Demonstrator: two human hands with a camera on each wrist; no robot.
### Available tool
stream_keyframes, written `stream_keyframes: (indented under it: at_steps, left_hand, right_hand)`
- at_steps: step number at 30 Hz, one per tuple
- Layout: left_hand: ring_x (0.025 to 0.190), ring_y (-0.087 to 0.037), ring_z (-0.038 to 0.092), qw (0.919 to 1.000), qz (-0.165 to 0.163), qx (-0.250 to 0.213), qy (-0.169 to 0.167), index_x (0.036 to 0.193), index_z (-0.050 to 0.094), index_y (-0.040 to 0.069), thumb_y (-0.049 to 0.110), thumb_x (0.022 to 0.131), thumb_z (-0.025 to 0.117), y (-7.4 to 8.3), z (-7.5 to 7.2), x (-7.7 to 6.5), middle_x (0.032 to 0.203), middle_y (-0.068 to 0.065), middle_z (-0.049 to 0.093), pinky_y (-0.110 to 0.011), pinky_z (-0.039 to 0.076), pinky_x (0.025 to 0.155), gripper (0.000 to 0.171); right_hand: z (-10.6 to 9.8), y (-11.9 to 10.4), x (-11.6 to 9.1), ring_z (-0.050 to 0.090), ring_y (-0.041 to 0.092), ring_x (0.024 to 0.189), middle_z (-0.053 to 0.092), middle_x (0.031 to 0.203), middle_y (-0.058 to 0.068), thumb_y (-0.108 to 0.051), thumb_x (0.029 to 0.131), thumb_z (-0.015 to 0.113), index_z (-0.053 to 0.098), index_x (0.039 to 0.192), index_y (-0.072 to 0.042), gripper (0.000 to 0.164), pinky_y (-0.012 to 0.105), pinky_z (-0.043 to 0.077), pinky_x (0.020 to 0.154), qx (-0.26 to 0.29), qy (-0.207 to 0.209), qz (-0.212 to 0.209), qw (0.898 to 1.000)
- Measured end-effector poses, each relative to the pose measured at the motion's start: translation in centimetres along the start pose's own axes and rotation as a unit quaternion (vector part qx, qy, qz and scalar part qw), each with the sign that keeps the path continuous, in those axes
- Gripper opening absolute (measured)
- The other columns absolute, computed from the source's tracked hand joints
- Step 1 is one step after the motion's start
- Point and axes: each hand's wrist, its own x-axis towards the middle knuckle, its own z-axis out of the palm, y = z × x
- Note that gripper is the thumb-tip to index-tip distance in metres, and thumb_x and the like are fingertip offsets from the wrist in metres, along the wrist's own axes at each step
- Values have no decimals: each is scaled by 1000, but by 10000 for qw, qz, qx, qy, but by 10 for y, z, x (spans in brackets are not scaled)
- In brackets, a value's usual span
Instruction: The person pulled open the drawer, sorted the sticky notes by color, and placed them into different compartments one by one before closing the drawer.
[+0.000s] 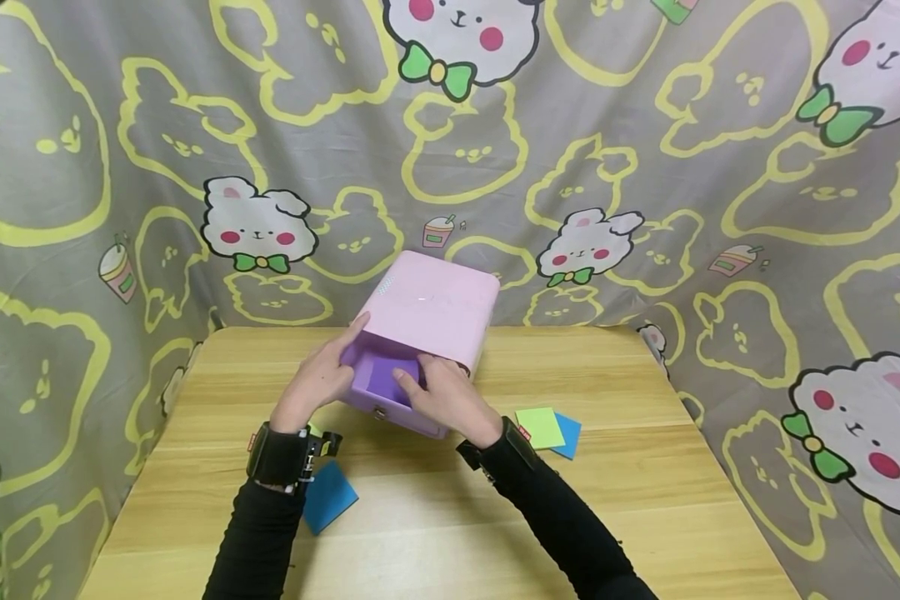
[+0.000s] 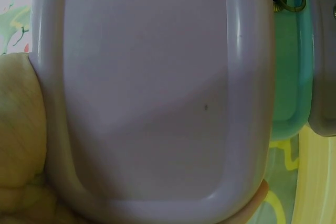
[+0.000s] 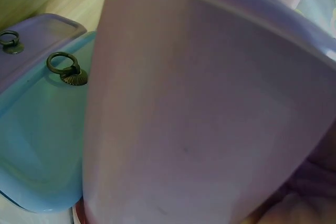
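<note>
The cabinet (image 1: 435, 300) stands on the table (image 1: 667, 517), before the curtain (image 1: 465, 125). To its right, two paper squares (image 1: 538, 427) overlap; another square (image 1: 330, 498) lies front-left.

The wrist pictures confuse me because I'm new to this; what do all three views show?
No machine: this is a person wearing cameras on the head and wrists. The head picture looks down; each wrist picture shows, up close, a lilac drawer, pulled from a pink cabinet. The left hand touches the drawer's left side; the right hand reaches inside, near a purple square, but any grip is unclear. On the table lie a blue square at left and a green square overlapping another blue square at right.
</note>
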Motion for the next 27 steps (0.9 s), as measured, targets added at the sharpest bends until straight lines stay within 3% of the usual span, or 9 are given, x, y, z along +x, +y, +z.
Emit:
stream_keyframes:
  at_steps: [11,17,20,24,27]
  left_hand:
    - [131,-45,49,10000,0,-4,17,163,18,30,-1,83,45,1,-1,-1,166,-23,28,-59,49,95,90]
    - [133,-45,48,10000,-85,-51,-6,163,17,32,-1,83,45,2,-1,-1,167,-22,27,-59,49,96,91]
    - [131,-44,48,9999,-123,-64,-22,163,17,34,-1,83,45,1,-1,0,167,-20,26,-54,49,92,91]
    - [127,-43,49,9999,-122,-44,-11,163,18,34,-1,83,45,0,-2,0,167,-20,26,-45,49,83,91]
    - [128,-43,49,9999,-120,-31,9,163,18,35,-1,83,45,0,-1,1,167,-20,26,-48,49,86,92]
  right_hand:
    - [-4,-1,-2,53,11,65,53,73,-1,-40,103,54,59,98,-9,31,22,37,54,-7,-5,-7,10000]
    - [-12,-4,-5,54,9,63,61,75,2,-38,104,55,62,107,-11,28,22,40,54,367,-88,-120,9992]
    - [-20,-7,-7,56,12,65,62,77,5,-38,104,54,65,108,-12,29,24,44,56,486,-27,-172,9987]
    - [-32,-15,-14,67,21,95,73,106,11,-41,103,56,65,126,-5,43,36,57,82,457,252,-169,9985]
    - [-37,-17,-22,63,26,122,66,133,14,-44,100,60,56,141,-5,57,46,52,105,255,472,-272,9982]
